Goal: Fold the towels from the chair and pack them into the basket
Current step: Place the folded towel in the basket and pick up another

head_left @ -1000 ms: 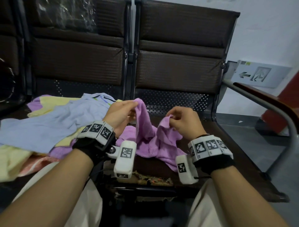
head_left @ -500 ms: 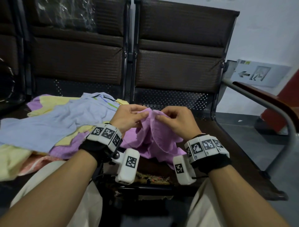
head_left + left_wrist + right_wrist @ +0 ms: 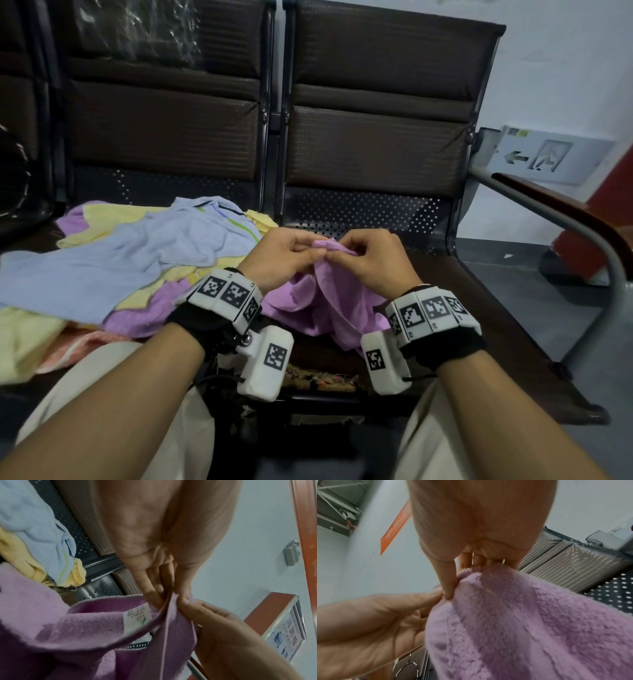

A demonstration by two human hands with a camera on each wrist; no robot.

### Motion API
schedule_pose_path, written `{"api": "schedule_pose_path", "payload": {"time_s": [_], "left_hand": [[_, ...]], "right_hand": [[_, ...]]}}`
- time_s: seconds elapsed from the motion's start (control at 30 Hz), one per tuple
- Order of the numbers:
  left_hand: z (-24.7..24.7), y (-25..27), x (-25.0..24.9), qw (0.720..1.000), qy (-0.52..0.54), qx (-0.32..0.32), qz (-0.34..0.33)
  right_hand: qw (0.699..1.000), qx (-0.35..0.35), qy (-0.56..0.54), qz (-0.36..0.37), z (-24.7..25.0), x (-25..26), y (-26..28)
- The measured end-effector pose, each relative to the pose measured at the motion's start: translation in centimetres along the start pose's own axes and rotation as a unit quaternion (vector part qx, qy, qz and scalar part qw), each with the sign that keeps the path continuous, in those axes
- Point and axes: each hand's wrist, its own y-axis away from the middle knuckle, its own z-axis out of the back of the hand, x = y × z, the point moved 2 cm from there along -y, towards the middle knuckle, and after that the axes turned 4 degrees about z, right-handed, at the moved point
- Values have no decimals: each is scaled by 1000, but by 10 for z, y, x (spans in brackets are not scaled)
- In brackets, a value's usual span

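Note:
A small purple towel [image 3: 329, 301] hangs over the right chair seat [image 3: 479, 301], its top edge gathered between both hands. My left hand [image 3: 291, 257] pinches that edge [image 3: 169, 601] from the left. Touching it fingertip to fingertip, my right hand [image 3: 370, 260] pinches the same edge [image 3: 453, 588] from the right. A white label [image 3: 137, 616] is sewn to the towel's hem. The towel's lower part lies crumpled on the seat. No basket is in view.
A heap of towels covers the left seat: a light blue one [image 3: 113, 260] on top, with yellow [image 3: 30, 335], purple [image 3: 144, 315] and pink ones under it. A metal armrest [image 3: 582, 240] bounds the right seat. A sign [image 3: 548, 157] leans on the wall behind it.
Both hands were apart, each holding a corner of the purple towel. They have come together and lifted a little, so the two corners now meet between the fingertips.

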Motion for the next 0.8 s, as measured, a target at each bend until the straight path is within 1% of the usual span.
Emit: {"api": "schedule_pose_path", "payload": {"time_s": [0.07,0.17,0.2,0.3,0.37,0.43,0.5,0.57,0.63,0.7,0.73,0.8], "left_hand": [[1,-2,2,1000,-14,-16,-8],[2,-5,5,999,-42,-22,-15],[4,-6,6,998,-52,-41,-15],[14,-9,9,990,-52,-131,-20],[20,-10,11,984,-50,-167,-21],[23,-10,13,981,-55,-184,-14],[25,-8,13,977,-54,-204,-5],[30,-7,13,971,-45,-234,3],[39,-6,11,963,-18,-268,15],[50,-5,11,954,18,-296,29],[55,-4,10,951,26,-308,35],[63,-2,11,948,33,-313,54]], "right_hand": [[1000,-1,-12,0,2,-1,-1],[1000,-10,-7,8,3,-3,-1],[1000,-16,-1,13,3,-4,0],[999,-16,6,29,7,-5,2],[999,21,13,35,8,-4,4],[995,93,20,25,5,-4,9],[985,161,57,20,2,-4,14],[967,223,120,34,1,-7,20],[932,297,203,32,1,-14,26],[891,356,281,-18,4,-27,34],[874,372,308,-48,6,-33,38],[855,385,334,-99,13,-44,44]]}}
